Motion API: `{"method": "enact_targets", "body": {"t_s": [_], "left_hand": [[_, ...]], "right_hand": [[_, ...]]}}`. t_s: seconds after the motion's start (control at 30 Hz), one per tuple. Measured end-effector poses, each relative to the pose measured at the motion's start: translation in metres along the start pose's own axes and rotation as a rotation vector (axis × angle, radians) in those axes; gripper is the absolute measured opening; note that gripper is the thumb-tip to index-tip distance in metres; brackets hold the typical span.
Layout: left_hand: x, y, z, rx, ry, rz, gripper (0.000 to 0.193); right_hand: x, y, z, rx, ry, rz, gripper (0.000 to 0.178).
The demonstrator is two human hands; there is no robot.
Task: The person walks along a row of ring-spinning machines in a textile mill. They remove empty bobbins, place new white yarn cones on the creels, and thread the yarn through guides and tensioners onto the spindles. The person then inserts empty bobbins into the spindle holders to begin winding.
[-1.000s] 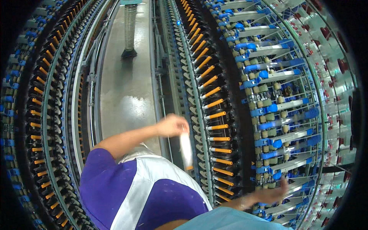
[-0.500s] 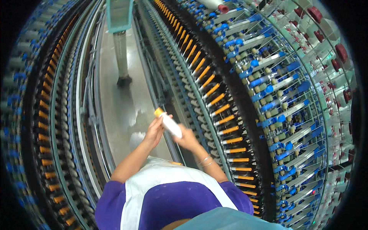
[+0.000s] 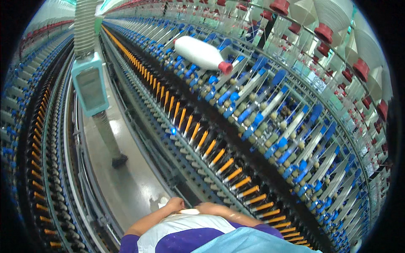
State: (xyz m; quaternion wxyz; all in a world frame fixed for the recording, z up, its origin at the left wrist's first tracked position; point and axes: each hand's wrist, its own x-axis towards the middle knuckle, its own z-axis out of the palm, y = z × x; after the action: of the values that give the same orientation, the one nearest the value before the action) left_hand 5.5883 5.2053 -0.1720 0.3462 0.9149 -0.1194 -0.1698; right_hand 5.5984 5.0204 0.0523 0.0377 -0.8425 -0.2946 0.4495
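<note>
Low in the view, close to the apron [image 3: 185, 223], my left hand [image 3: 174, 204] is closed, its fingers curled in. My right hand [image 3: 207, 208] lies beside it, partly blurred, with its fingers bent inward. Between them shows part of a white yarn bobbin [image 3: 189, 211], which both hands appear to grip; its ends are hidden by the hands and apron. To the right of my hands runs a row of orange-topped spindles [image 3: 217, 157] on the spinning frame.
A large white roving bobbin [image 3: 198, 52] with a red end lies on the blue-and-white drafting arms. Hanging roving packages [image 3: 333, 14] line the upper right. A pale blue box [image 3: 90, 84] on a ribbed hose [image 3: 107, 135] stands in the aisle [image 3: 130, 179]. Another spindle row [image 3: 36, 164] runs along the left.
The view has tilted up along the aisle. My hands and the bobbin have gone from the middle to the lower edge, close to my body. The bobbin's yellow tip is out of sight.
</note>
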Motion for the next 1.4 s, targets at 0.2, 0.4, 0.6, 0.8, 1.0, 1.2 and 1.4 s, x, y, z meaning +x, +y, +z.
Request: {"method": "enact_targets", "body": {"t_s": [0.2,0.4,0.6,0.8,1.0,1.2,1.4], "left_hand": [[0.098,-0.026,-0.144,-0.151,-0.085,0.148,0.023],[0.169,-0.064,-0.217,-0.569,-0.156,0.05,0.034],[0.228,-0.101,-0.352,-0.939,-0.034,0.094,0.039],[0.297,-0.037,-0.538,-1.235,-0.145,0.531,0.061],[0.32,0.087,-0.61,-1.607,-0.321,0.521,0.085],[0.346,0.138,-0.596,-1.79,0.006,0.724,0.072],[0.393,0.124,-0.599,-1.675,0.075,0.809,0.088]], "right_hand": [[0.005,-0.01,-0.269,0.045,0.871,-0.564,0.023],[-0.071,-0.008,-0.661,-0.851,2.074,-0.38,0.045],[-0.084,0.0,-0.795,-1.031,2.283,0.481,0.025],[-0.118,0.044,-0.869,-0.5,2.454,-0.633,0.034],[-0.083,0.009,-0.823,-0.298,2.288,0.124,0.04],[-0.032,-0.076,-0.636,0.869,1.872,-0.068,0.04],[-0.044,-0.108,-0.428,0.677,1.679,0.404,0.062]]}}
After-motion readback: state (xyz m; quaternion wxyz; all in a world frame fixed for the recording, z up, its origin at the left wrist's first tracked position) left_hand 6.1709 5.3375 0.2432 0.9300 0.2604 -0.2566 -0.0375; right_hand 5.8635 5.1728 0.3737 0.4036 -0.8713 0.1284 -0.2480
